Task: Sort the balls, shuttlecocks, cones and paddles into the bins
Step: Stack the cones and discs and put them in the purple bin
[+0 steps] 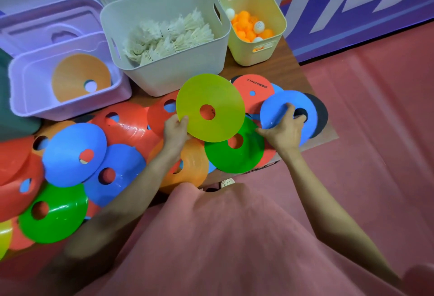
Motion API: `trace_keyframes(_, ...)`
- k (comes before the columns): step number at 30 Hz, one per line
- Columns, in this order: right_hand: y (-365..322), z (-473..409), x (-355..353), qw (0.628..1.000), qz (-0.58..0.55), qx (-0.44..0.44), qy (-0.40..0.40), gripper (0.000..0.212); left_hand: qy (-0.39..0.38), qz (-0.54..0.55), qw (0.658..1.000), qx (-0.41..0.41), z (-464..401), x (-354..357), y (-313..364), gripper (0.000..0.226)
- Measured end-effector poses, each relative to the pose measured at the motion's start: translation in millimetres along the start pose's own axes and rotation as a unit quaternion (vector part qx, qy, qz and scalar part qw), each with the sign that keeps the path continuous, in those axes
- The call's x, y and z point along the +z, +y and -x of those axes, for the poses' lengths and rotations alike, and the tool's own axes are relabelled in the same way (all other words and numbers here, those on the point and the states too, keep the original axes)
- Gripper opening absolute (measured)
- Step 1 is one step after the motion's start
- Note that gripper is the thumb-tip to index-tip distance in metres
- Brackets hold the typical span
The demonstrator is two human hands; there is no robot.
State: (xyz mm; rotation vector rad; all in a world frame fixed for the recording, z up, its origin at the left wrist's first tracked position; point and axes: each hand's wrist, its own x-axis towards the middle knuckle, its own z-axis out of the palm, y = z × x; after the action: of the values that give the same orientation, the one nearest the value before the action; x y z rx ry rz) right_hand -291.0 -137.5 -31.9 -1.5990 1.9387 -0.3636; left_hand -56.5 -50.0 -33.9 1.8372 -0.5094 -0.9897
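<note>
Head view, paddles (315, 117) mostly buried under cones (75, 152), table (303, 77) edges cropped

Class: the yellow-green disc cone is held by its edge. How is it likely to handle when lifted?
The left hand holds the yellow-green cone by its rim alone and it keeps its shape, so it is probably light and fairly stiff. Its glossy plastic may be slippery. Being a flat disc, it seems more apt to slide than roll.

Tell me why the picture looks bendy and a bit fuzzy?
Head view: the wide lens curves the table edge and leans the white bin outward; the near arms and the pink shirt are soft; the green cone shows glare.
</note>
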Motion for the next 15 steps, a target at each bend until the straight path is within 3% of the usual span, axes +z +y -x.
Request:
trace_keyframes(4,-33,13,-8,0.992,-0.101,-0.081,-0.006,0.090,0.007,0.017,1.000,0.004,3,-11,-1,0.022)
trace_keyframes(8,-60,25,-12,0.951,-0.255,-0.163,-0.067,0.067,-0.006,0.031,0.999,-0.002,5,-22,-2,0.016)
trace_keyframes(11,-71,32,-7,0.920,-0.351,-0.108,-0.136,0.022,-0.026,0.044,0.999,-0.018,7,-28,-1,0.018)
trace_keyframes(12,-73,31,-4,0.918,-0.365,-0.072,-0.136,0.018,-0.035,0.054,0.998,-0.026,8,-30,0,0.019)
trace_keyframes(15,-68,24,10,0.932,-0.336,-0.036,-0.132,0.053,-0.070,0.079,0.993,-0.044,12,-34,2,0.021)
